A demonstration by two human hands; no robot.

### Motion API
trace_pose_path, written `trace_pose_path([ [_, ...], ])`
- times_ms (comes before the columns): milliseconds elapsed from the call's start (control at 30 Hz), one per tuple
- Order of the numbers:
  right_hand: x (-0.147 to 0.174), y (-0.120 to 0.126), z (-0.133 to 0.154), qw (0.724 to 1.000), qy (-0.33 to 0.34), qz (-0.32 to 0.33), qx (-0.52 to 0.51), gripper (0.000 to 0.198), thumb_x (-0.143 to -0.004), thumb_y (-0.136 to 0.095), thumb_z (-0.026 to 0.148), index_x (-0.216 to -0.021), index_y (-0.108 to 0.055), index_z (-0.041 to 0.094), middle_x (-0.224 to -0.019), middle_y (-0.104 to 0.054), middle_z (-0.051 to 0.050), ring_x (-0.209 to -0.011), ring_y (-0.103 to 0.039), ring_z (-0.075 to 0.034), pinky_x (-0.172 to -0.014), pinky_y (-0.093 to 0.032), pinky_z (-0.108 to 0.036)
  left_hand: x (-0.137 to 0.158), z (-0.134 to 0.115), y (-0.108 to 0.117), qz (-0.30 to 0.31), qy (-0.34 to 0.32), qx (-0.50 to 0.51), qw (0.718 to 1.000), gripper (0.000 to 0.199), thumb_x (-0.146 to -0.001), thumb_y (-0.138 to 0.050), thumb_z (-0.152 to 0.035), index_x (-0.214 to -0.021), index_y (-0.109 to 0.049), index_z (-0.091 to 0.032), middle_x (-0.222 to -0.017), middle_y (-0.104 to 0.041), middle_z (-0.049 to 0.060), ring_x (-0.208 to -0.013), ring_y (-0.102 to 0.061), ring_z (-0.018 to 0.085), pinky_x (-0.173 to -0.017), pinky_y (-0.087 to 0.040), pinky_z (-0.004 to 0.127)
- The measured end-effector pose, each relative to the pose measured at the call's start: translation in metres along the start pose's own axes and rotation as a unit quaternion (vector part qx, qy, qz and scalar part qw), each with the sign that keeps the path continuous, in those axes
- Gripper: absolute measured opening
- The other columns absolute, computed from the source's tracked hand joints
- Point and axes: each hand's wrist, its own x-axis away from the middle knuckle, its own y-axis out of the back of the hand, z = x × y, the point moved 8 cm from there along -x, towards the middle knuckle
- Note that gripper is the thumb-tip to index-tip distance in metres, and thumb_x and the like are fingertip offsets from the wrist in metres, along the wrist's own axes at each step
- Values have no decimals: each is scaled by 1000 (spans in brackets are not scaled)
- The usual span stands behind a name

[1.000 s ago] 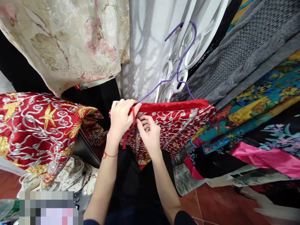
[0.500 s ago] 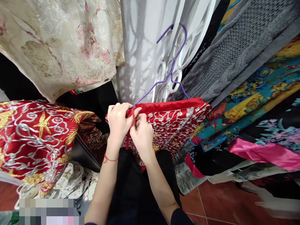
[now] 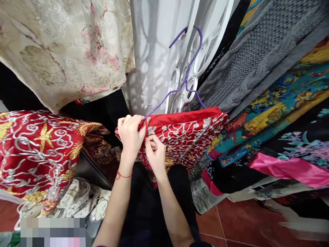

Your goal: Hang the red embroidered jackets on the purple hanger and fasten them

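A red skirt-like garment (image 3: pixel 190 133) with silver and gold embroidery hangs from a purple wire hanger (image 3: pixel 189 70). Its plain red waistband (image 3: pixel 183 116) lies along the hanger's lower bar. My left hand (image 3: pixel 131 133), with a thin red string on the wrist, is closed on the garment's left top corner, beside the hanger's end. A narrow red ribbon (image 3: pixel 146 127) loops at that corner. My right hand (image 3: pixel 156 148) pinches the ribbon just below, thumb and forefinger together. The part of the garment under my left palm is hidden.
Another red embroidered cloth (image 3: pixel 43 151) lies at left, above white dotted fabric (image 3: pixel 77 199). A cream floral garment (image 3: pixel 66 48) hangs at upper left. Grey knitwear (image 3: pixel 259 51) and a teal floral garment (image 3: pixel 272 113) hang on the right. White scrollwork (image 3: pixel 177 79) stands behind the hanger.
My right hand has moved slightly down and right, drawing the red ribbon tighter. My left hand keeps its hold at the corner, its fingers closer in.
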Motion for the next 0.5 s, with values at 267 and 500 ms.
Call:
trace_pose_path([
  [267, 38, -5, -106, 995, -59, -21, 81, 35, -94, -45, 52, -73, -44, 24, -52, -32, 8, -47, -32, -9, -51, -27, -24, 2, 3, -9, 38, 1, 5, 999, 23, -99, -52, -39, -83, -59, -24, -78, -68, 3, -75, -53, 22, -79, -33, 40],
  [500, 35, 23, -94, 969, -39, 183, 160, 39, -92, -51, 57, -78, -61, 22, -57, -53, 3, -50, -47, -12, -52, -35, -23, -4, 19, -10, 114, -17, 10, 993, 17, -91, -56, -27, -105, -63, -22, -96, -70, 5, -98, -58, 25, -93, -37, 41],
])
